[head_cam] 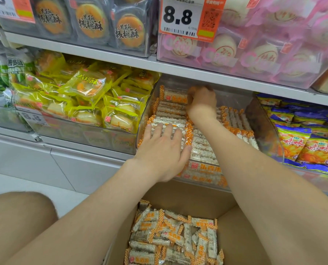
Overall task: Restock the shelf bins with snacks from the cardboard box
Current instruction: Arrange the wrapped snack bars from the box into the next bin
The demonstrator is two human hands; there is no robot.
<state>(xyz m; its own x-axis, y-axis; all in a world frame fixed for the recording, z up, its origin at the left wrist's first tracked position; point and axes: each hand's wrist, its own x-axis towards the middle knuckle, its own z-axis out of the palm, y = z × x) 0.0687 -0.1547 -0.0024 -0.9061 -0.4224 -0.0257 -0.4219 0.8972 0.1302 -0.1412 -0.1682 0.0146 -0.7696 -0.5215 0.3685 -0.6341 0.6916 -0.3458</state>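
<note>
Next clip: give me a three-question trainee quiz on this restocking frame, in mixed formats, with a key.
1. True or false: the box holds loose orange-white packs.
2. The left hand: A) pinches one pack, B) lies flat on packs in the clear bin, C) is inside the box.
3. Which hand reaches farther back into the bin?
Key: 1 true; 2 B; 3 the right hand.

Left hand point(163, 150) presses snacks point(170, 110) in bin point(265, 129); right hand point(202, 101) grips one.
</note>
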